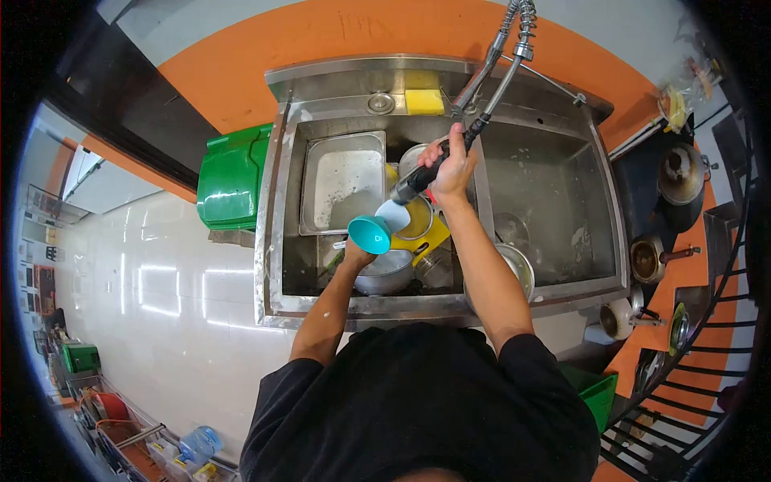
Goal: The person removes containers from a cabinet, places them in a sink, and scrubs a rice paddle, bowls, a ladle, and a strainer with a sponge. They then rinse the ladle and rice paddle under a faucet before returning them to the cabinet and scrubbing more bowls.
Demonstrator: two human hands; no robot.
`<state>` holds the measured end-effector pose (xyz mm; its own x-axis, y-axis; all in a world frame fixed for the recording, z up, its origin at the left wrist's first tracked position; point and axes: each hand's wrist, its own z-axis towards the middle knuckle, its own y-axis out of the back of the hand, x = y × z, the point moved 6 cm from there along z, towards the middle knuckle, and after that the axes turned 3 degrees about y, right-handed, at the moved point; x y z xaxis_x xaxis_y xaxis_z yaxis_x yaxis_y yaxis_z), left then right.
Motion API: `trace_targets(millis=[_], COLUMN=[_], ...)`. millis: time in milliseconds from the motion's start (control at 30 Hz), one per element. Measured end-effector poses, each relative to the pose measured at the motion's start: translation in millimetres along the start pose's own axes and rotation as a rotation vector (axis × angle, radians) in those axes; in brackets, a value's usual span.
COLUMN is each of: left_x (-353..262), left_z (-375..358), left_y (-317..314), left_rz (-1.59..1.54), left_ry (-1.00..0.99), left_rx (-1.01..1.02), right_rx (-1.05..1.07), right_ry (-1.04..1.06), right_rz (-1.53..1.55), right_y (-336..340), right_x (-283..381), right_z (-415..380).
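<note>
My left hand (359,255) is closed on a small teal bowl (368,235) held over the left basin. A smooth white piece (394,215), perhaps another bowl, sits right beside it; whether my fingers hold that too is hidden. Wrapped round the black spray nozzle (415,184) of the sink faucet is my right hand (454,170), and the nozzle's tip points down at the white piece. Below them lie a metal bowl (384,273), a yellow item (434,239) and a round pot (417,218). A rectangular steel pan (345,181) stands at the basin's left.
The right basin (546,201) holds shallow water, with a round metal bowl (518,269) near the divider. A yellow sponge (424,102) rests on the back ledge. Overhead runs the spring faucet hose (524,28). A green bin (233,181) stands left; pans (645,259) hang right.
</note>
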<state>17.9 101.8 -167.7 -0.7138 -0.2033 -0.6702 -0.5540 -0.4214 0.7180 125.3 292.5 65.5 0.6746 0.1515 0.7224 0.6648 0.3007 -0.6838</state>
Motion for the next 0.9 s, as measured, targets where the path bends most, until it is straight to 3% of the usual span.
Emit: trace_targets(millis=[133,233,300,433,500,533,633,733,900], left_x=[2,-21,-50,-46,-48,-54,-88,-87,-61], left_z=[-3,-2,3,4,10,12,12,12,7], left_y=[-5,11,30,19,3,5,18,18,9], left_rz=[0.032,0.001,0.217,0.394,0.509,0.508,0.453,0.48,0.475], left_ry=[0.113,0.244,0.039,-0.172,-0.255,-0.253,-0.413,-0.44,-0.356], left_rx=[0.069,0.104,-0.082,-0.124,0.081,0.078,-0.114,-0.094,0.02], right_rx=[0.094,0.054,0.046,0.116,0.12,0.122,0.008,0.015,0.164], right_ry=[-0.163,-0.057,-0.036,-0.199,-0.236,-0.237,-0.098,0.032,-0.157], right_rz=[-0.071,-0.169,-0.203,-0.085,0.065,0.063,0.16,0.104,-0.088], right_y=[-5,6,7,5,3,0,-3,-8,-5], right_x=[-10,-2,6,-7,-14,-16,-9,-1,-15], right_z=[-16,-6,-5,-15,-18,-18,-17,-17,-22])
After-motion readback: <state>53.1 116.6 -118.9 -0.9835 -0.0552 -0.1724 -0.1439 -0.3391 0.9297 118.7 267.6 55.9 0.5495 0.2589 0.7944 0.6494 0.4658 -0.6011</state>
